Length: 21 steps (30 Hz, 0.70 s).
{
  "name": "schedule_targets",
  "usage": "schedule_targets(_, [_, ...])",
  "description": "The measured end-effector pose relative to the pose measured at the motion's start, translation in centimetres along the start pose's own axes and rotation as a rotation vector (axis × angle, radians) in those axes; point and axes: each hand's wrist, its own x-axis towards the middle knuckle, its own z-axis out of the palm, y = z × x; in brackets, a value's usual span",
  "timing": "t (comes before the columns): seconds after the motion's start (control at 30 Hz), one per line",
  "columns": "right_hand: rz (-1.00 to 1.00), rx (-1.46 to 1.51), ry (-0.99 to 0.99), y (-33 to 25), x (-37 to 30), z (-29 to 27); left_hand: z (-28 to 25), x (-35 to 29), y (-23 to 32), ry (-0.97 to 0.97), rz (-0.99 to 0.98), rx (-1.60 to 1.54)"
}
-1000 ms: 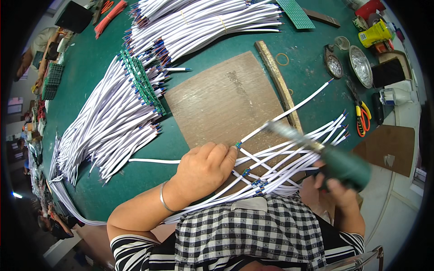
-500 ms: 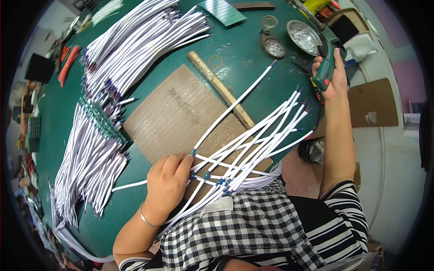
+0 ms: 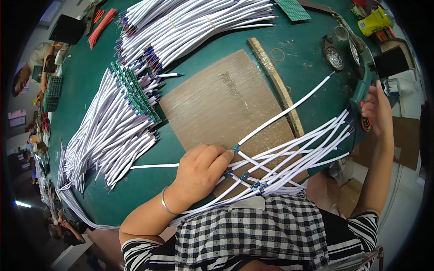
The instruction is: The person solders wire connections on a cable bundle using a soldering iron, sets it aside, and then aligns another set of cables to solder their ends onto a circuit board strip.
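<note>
on the lower part of the brown board (image 3: pixel 210 104), pinching a small circuit board (image 3: pixel 235 148) with the left hand (image 3: pixel 203 169), fingers bunched narrow. from it, with a white cable (image 3: pixel 282 114) running over the wooden strip (image 3: pixel 271 74) beside the brown board's right edge. well right of the brown board, meeting a green-handled tool (image 3: pixel 360 94) with the right hand (image 3: pixel 379 110), fingers partly spread; cannot tell whether gripping or only touching. left of the brown board, heaped white cables (image 3: pixel 97 122) under green strips (image 3: pixel 135 92). far to its upper right, a yellow container (image 3: pixel 375 21), bearing print too small to read.
</note>
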Motion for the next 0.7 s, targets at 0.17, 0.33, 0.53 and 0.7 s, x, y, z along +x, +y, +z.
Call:
schedule_targets(0.17, [-0.529, -0.301, 0.316, 0.6, -4.6, 2.6, -0.1, 0.3, 0.1, 0.018, -0.031, -0.040])
schedule_targets(0.33, [-1.025, -0.855, -0.568, 1.5, -10.7, 8.5, -0.6, 0.6, 0.4, -0.068, -0.048, 0.001])
schedule_targets(0.53, [-1.107, -0.969, -0.790, 2.1, -12.8, 11.4, -1.9, -0.6, 1.3, -0.031, -0.250, -0.094])
schedule_targets(0.7, [-1.134, -1.023, -0.760, 3.4, -12.3, 12.8, -4.5, -2.8, 3.4, -0.309, -0.440, -0.174])
